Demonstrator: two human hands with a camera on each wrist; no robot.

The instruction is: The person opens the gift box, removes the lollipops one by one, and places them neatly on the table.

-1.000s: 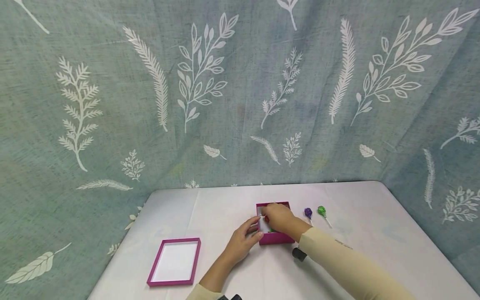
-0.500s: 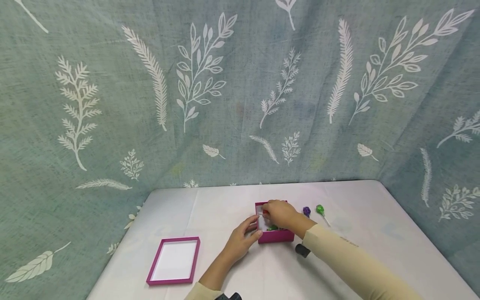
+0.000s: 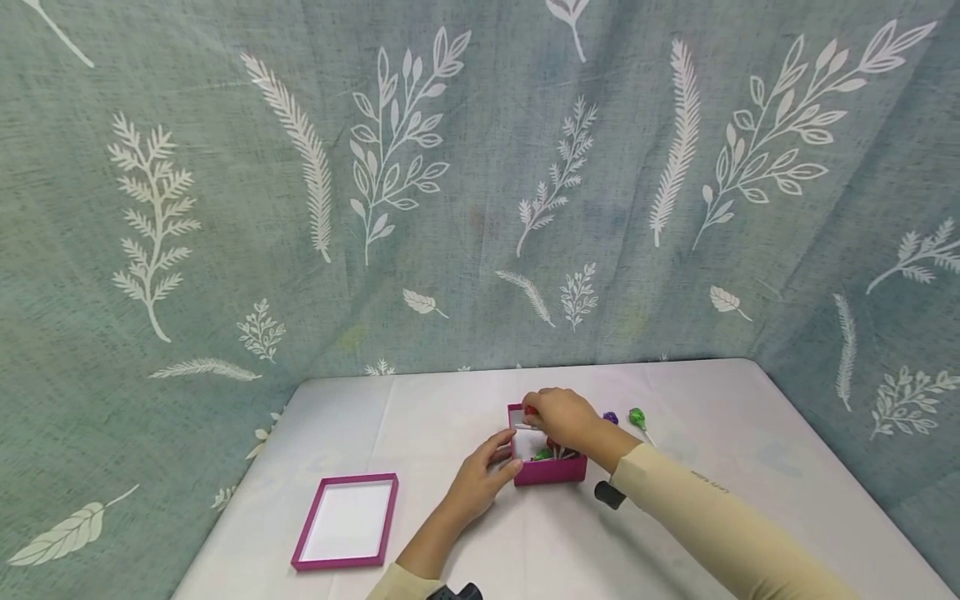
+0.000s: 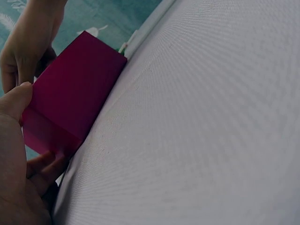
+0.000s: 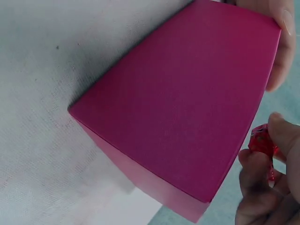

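From the head, the pink box (image 3: 551, 472) stands on the tabletop (image 3: 450, 408), the shallow lid (image 3: 345, 521) well apart to its left. The right hand (image 3: 566, 417) is at the far part of the box, pinching a red candy (image 3: 530, 410); a green candy (image 3: 543, 454) and several sticks lie inside. A purple lollipop (image 3: 610, 417) and a green lollipop (image 3: 637, 417) lie just right of the box. The left hand (image 3: 474, 483), fingers spread, touches the near left corner. Working slowly here should keep the candies inside from being knocked.

From the left wrist, the left thumb meets the front wall's edge and fingers lie low on the side; light, even pressure should steady the card without bending it.

From the right wrist, thumb and fingers grip the red wrapper. Holding the candy's head seems sound; its stick is best kept clear of the wall.
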